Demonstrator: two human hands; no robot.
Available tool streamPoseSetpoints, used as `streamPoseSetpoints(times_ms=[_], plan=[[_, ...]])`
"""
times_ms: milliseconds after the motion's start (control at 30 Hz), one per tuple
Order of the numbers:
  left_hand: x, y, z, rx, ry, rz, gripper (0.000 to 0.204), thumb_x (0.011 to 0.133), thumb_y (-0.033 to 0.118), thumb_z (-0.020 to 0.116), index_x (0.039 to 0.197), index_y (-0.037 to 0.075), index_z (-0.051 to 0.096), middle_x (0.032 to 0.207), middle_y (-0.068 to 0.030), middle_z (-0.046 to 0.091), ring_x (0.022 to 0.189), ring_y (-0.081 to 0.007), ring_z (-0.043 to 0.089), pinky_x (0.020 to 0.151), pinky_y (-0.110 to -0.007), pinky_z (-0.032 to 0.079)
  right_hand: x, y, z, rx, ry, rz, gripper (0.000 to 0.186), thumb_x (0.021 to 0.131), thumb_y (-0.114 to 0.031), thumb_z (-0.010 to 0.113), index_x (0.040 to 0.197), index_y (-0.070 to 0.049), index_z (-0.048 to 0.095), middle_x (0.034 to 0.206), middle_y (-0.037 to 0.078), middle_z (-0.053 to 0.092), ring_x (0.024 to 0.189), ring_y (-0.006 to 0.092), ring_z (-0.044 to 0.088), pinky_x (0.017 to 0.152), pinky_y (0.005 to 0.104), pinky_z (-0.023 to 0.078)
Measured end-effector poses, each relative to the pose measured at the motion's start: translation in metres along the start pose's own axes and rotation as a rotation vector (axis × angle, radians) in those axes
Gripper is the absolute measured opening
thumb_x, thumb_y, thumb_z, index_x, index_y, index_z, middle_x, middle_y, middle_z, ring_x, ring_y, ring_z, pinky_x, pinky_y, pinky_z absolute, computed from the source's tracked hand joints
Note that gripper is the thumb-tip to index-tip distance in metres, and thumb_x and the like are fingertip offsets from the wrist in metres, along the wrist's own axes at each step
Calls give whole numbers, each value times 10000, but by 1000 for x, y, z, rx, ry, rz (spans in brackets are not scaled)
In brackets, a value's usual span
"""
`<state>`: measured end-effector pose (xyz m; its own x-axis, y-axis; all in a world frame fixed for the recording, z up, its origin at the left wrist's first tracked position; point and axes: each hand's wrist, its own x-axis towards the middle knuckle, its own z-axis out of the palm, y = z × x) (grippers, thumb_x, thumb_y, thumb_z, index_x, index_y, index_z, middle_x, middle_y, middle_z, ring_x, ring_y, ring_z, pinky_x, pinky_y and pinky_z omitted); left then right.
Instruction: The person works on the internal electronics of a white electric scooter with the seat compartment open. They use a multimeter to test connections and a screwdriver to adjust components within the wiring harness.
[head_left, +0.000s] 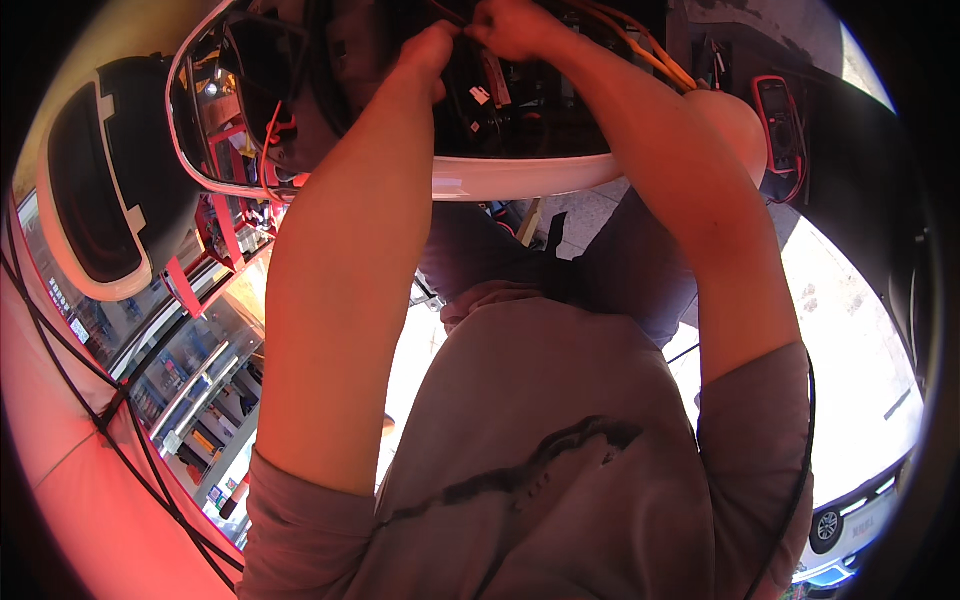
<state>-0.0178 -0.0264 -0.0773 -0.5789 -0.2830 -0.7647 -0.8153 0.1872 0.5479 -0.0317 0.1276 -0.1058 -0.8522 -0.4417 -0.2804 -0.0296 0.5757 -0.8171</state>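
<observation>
- The open housing [530, 178], at the top of the view in front of the person, has a smooth, glossy pale rim curving round a dark hollow.
- Both hands are over that hollow, nearly meeting: the left hand [430, 50] has its fingers bent and drawn together; the right hand [512, 30] curls its fingers close beside them. I cannot tell what, if anything, is clamped between the fingertips.
- Below the hands lies a small, flat white tag [478, 95], among matte black parts.
- Slim, rounded orange cables [650, 58] bend along the housing's right side.
- A thin red wire [268, 145] hangs at the left end.
- Right of the housing is a boxy multimeter [778, 120], with a red casing and dark face.
- At far left, a rounded black case [85, 185] has a hard, pale edge.
</observation>
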Motion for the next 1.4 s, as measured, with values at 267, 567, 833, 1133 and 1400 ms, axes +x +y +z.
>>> streamPoseSetpoints(times_ms=[267,567,833,1133,1400], plan=[[-13,7,1,-165,-156,-104,338,887,337,500,1049,66,620,968,-135,666,887,-315,636,867,-471,517,-10,-13,-1,-109,148,-81,281,817,-278,621,958,-45,694,1000,216,674,951,393,643,823,487,513],[-11,7,3,-214,-327,-180,414,982,396,403,1175,86,598,1140,-140,656,1047,-322,614,968,-492,463,0,-12,3,-142,49,-63,278,787,-230,618,972,-44,708,1010,216,678,978,379,648,854,461,516],[-10,10,8,92,-121,-224,389,993,407,431,1182,92,560,1090,-103,663,958,-271,651,815,-495,517,-3,-5,1,-83,-17,55,298,702,-155,690,975,-42,729,1040,212,679,1005,347,655,874,412,523],[-4,7,2,198,-164,-246,384,985,432,415,1203,152,561,1081,-74,670,946,-225,641,742,-452,502,1,5,17,-92,92,-32,239,726,-151,647,906,-20,731,996,223,682,975,348,664,839,420,535],[-1,2,-2,58,-160,-297,379,978,413,443,1209,135,556,1091,-78,666,996,-236,642,826,-475,510,-4,2,11,-34,-39,24,271,799,-219,628,970,-30,720,1042,234,667,1026,339,648,872,421,523]])
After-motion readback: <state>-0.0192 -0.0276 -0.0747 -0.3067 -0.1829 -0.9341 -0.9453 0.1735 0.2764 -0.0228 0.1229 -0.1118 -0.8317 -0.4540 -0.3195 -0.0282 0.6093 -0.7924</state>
